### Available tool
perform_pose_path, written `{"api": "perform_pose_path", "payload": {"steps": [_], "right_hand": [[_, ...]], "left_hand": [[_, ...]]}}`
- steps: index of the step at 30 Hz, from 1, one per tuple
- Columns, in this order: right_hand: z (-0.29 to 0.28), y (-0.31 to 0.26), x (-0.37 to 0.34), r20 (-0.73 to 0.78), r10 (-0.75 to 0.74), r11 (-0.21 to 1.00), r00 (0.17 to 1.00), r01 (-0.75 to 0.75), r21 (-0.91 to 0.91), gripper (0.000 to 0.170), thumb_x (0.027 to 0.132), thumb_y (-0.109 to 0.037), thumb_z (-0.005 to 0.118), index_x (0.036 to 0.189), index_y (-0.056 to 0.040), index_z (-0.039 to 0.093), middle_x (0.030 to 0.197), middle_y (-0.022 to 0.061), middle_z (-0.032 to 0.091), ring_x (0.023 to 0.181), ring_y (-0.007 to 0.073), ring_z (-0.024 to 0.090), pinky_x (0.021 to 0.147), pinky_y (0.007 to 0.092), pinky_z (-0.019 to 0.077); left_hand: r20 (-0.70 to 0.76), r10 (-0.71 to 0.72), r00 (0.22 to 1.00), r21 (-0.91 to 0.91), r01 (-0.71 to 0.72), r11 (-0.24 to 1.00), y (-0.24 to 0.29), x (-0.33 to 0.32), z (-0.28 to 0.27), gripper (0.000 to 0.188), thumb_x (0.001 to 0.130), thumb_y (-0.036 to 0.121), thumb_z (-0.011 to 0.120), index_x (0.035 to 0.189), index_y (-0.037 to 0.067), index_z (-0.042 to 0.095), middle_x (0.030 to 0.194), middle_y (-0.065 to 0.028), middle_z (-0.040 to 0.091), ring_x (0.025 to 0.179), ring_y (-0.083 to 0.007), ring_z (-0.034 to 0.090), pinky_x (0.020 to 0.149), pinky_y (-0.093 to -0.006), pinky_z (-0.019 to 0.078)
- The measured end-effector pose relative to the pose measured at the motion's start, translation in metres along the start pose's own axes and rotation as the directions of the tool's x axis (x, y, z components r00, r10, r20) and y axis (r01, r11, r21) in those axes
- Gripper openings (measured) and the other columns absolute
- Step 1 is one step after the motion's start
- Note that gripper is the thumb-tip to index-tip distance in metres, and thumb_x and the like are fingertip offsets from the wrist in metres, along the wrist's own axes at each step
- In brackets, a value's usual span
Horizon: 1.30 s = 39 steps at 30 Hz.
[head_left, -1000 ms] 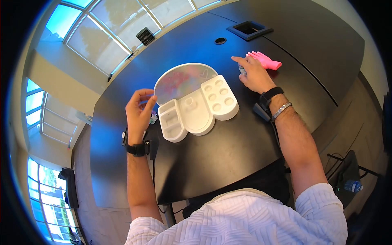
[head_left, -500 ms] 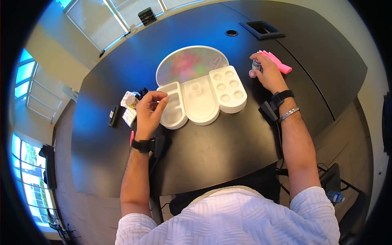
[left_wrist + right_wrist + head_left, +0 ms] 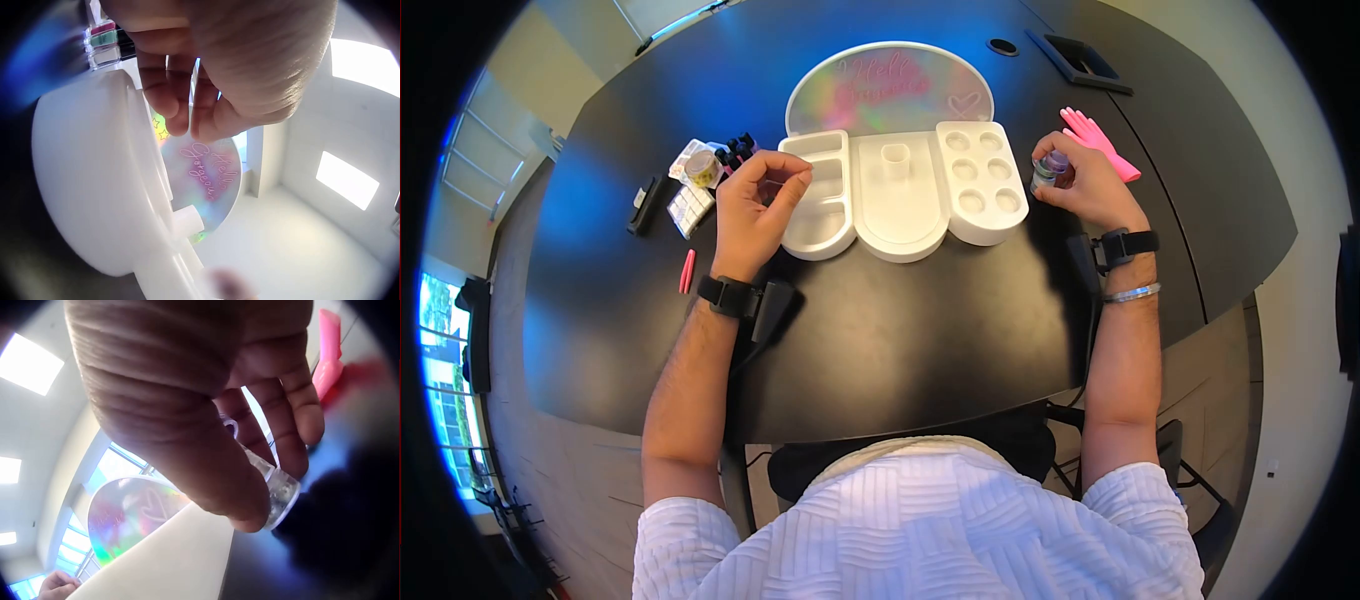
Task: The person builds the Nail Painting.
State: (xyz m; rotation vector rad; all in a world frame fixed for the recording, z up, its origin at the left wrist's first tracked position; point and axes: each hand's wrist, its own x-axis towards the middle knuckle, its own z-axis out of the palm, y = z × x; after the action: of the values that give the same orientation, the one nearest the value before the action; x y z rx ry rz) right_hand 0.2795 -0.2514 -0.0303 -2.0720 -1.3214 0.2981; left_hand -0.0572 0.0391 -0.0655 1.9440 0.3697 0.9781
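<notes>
My right hand (image 3: 1100, 190) pinches small clear round jars (image 3: 1042, 178) between thumb and fingers, just right of the white organizer (image 3: 897, 228). In the right wrist view one clear jar (image 3: 283, 499) with sparkly contents shows past the thumb. The left hand (image 3: 750, 215) hangs loosely curled beside the organizer's left compartments, thumb near the fingertips, with nothing visible between them. Behind the organizer's trays stands a round iridescent panel (image 3: 880, 92) lettered "Hello Gorgeous". Round wells (image 3: 970, 202) fill the organizer's right section, and a small square cup (image 3: 896, 160) rises from its middle one.
Past the right hand lies a pink model hand (image 3: 1103, 148). Left of the organizer are black-capped bottles (image 3: 736, 150), a yellowish round container (image 3: 703, 170), a white segmented case (image 3: 690, 208), a black bar-shaped item (image 3: 642, 205) and pink sticks (image 3: 687, 272).
The head view has shifted, showing more of the items at the left. My right hand has drawn the jars away from the pink model hand, toward the organizer. The left hand remains beside the organizer.
</notes>
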Motion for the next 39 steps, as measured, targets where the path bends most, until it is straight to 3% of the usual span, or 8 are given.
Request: {"api": "perform_pose_path", "payload": {"steps": [4,7,8,17,20,26,34,39], "right_hand": [[-0.003,-0.001,-0.001,0.016,-0.040,0.998,0.999,0.040,-0.041,0.037,0.083,-0.001,0.088,0.113,-0.0078,0.068,0.096,-0.0040,0.060,0.084,0.0072,0.055,0.075,0.0274,0.0490],[-0.006,-0.012,-0.007,-0.015,0.011,1.000,1.000,-0.011,0.004,0.033,0.084,0.000,0.088,0.111,-0.0055,0.071,0.093,-0.0056,0.059,0.081,0.0057,0.052,0.073,0.0265,0.0474],[-0.007,-0.010,-0.007,-0.011,0.011,1.000,1.000,-0.011,0.000,0.033,0.084,0.000,0.088,0.111,-0.0055,0.071,0.093,-0.0056,0.059,0.081,0.0057,0.052,0.073,0.0265,0.0474],[-0.012,-0.015,-0.007,-0.052,0.039,0.999,0.998,-0.039,0.010,0.027,0.086,-0.001,0.086,0.112,-0.0020,0.078,0.093,-0.0021,0.073,0.080,0.0068,0.059,0.075,0.0259,0.0514],[-0.011,-0.016,-0.006,-0.185,0.030,0.997,0.982,-0.043,-0.066,0.028,0.086,0.000,0.086,0.113,-0.0015,0.078,0.093,-0.0004,0.074,0.080,0.0081,0.062,0.076,0.0274,0.0534],[-0.012,-0.024,-0.008,-0.183,0.009,0.998,0.983,-0.020,-0.061,0.033,0.082,0.000,0.089,0.113,-0.0010,0.078,0.089,0.0032,0.073,0.079,0.0122,0.064,0.077,0.0302,0.0554],[-0.022,0.000,-0.012,-0.059,0.271,0.939,0.961,-0.278,-0.204,0.040,0.075,0.002,0.093,0.112,-0.0017,0.077,0.089,0.0031,0.071,0.081,0.0141,0.064,0.077,0.0329,0.0545],[-0.020,-0.006,-0.013,-0.073,0.250,0.938,0.966,-0.260,-0.231,0.042,0.071,0.000,0.096,0.109,-0.0014,0.077,0.089,0.0050,0.072,0.086,0.0164,0.068,0.081,0.0345,0.0563]], "left_hand": [[0.087,-0.019,0.996,-0.002,0.020,1.000,-0.004,-0.003,-0.001,0.012,0.104,0.002,0.076,0.115,0.001,0.073,0.114,-0.0027,0.075,0.102,-0.0085,0.068,0.093,-0.0258,0.0540],[0.039,0.003,0.999,-0.020,-0.002,1.000,-0.003,-0.004,0.004,0.010,0.102,0.005,0.079,0.111,0.002,0.076,0.105,-0.0015,0.076,0.094,-0.0077,0.069,0.085,-0.0253,0.0545],[-0.001,0.036,0.999,-0.027,-0.036,0.999,-0.004,-0.004,0.006,0.010,0.099,0.008,0.081,0.106,0.002,0.078,0.097,-0.0004,0.077,0.085,-0.0068,0.070,0.076,-0.0246,0.0548],[-0.046,0.084,0.995,0.034,-0.082,0.996,-0.007,-0.004,0.011,0.006,0.097,0.006,0.082,0.103,0.005,0.080,0.090,0.0014,0.075,0.079,-0.0054,0.067,0.069,-0.0233,0.0514],[0.008,0.062,0.998,0.083,-0.063,0.995,-0.007,-0.006,0.006,0.011,0.101,0.003,0.079,0.112,0.001,0.076,0.110,-0.0020,0.076,0.094,-0.0072,0.069,0.084,-0.0244,0.0547],[0.012,0.097,0.995,0.115,-0.097,0.989,-0.007,-0.005,0.006,0.010,0.101,0.003,0.079,0.111,0.002,0.076,0.109,-0.0025,0.076,0.094,-0.0073,0.069,0.083,-0.0242,0.0551],[0.003,0.120,0.993,0.108,-0.119,0.987,-0.008,-0.006,0.007,0.010,0.100,0.002,0.079,0.110,0.003,0.077,0.108,-0.0019,0.076,0.092,-0.0070,0.069,0.082,-0.0238,0.0549],[-0.009,0.127,0.992,0.113,-0.126,0.986,-0.007,-0.005,0.006,0.010,0.100,0.001,0.079,0.110,0.002,0.077,0.106,-0.0011,0.076,0.090,-0.0066,0.069,0.080,-0.0232,0.0541]]}}
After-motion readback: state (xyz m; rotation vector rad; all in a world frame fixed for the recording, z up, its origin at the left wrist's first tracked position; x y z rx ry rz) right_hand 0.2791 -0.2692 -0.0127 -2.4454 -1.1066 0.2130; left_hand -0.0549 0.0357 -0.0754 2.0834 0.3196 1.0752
